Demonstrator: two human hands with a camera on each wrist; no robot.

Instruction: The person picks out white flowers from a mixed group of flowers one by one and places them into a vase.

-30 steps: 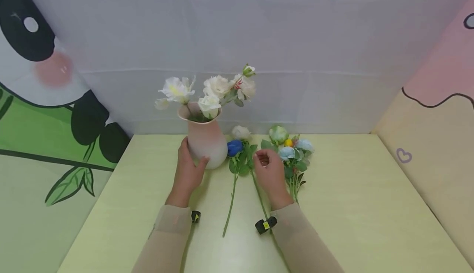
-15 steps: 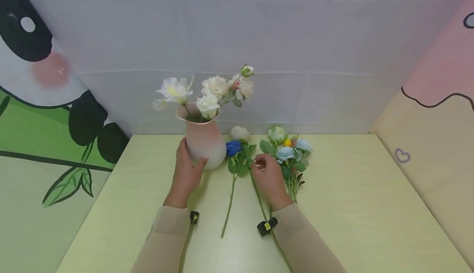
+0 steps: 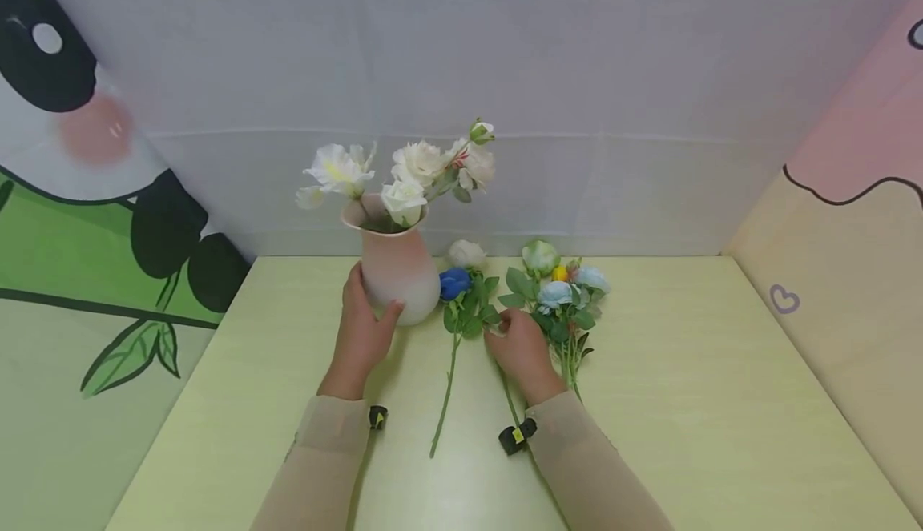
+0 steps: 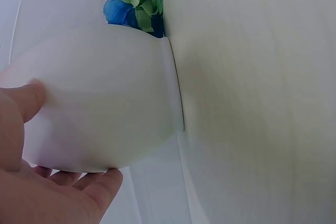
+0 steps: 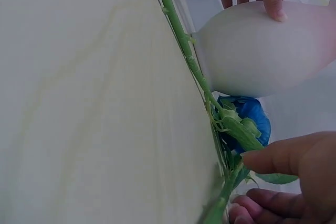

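Note:
My left hand [image 3: 359, 337] grips the pink-and-white vase [image 3: 400, 279] low on its left side, thumb across the front. In the left wrist view, its fingers curl beneath the rounded body. White flowers [image 3: 404, 201] stand in the vase mouth. To the vase's right, a blue rose [image 3: 455, 283] and a white rose [image 3: 467, 254] lie on the table, their leaves overlapping. My right hand [image 3: 521, 351] is low over a green stem [image 5: 223, 199] beside these leaves. In the right wrist view, its thumb and fingertips are at the stem, with a gap between them.
To the right of my right hand lies a bunch of light blue flowers [image 3: 556, 295], with a green rose [image 3: 541, 257] and a small yellow flower [image 3: 560, 273]. The table [image 3: 707, 403] meets a white cloth backdrop [image 3: 649, 154] behind and painted panels at both sides.
My right hand has lowered slightly and moved a little left, down to the stem beside the leaves. My left hand keeps its grip on the vase, which stays in place.

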